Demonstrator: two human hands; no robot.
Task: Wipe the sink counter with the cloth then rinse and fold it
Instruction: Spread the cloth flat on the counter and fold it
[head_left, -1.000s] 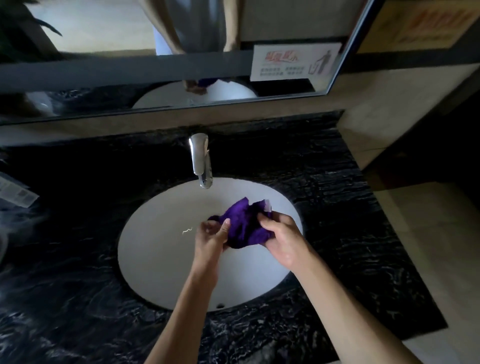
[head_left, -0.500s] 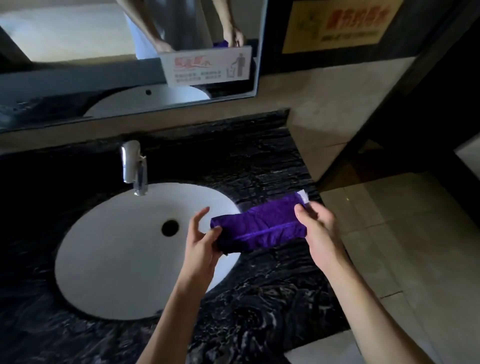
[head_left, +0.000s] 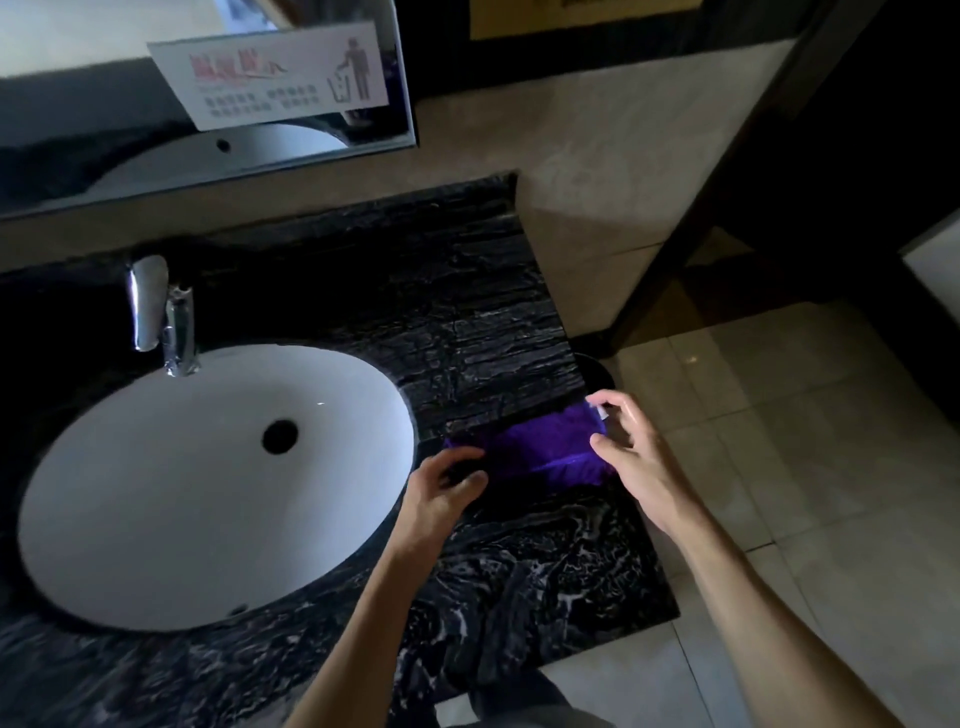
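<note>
One folded purple cloth (head_left: 540, 453) lies as a long band on the black, white-veined stone counter (head_left: 467, 322), to the right of the one white oval sink basin (head_left: 156, 493). A small white tag shows at the cloth's right end.

Two bare hands in view, both at the cloth.

Left hand (head_left: 441, 493): at the cloth's left end, fingers curled down onto the counter surface there. That end sits in shadow; cannot tell whether the fingers pinch the fabric or only rest against it.

Right hand (head_left: 631, 457): at the cloth's right end, near the counter's right edge. Fingers spread and loosely curved, thumb low against the cloth's near corner, index finger up by the white tag. Hand reads as open, touching rather than clamping.

Cloth lies between the two hands, flat on the stone, clear of the basin rim.

One chrome faucet (head_left: 161, 312) stands beyond and well left of the left hand, spout over the basin's far edge. One dark round drain hole (head_left: 279, 436) lies left of the left hand.

One wall mirror (head_left: 156, 156) far above the hands, with one white printed notice (head_left: 270, 73) stuck to it.

Pale floor tiles (head_left: 779, 441) lie right of the right hand.
</note>
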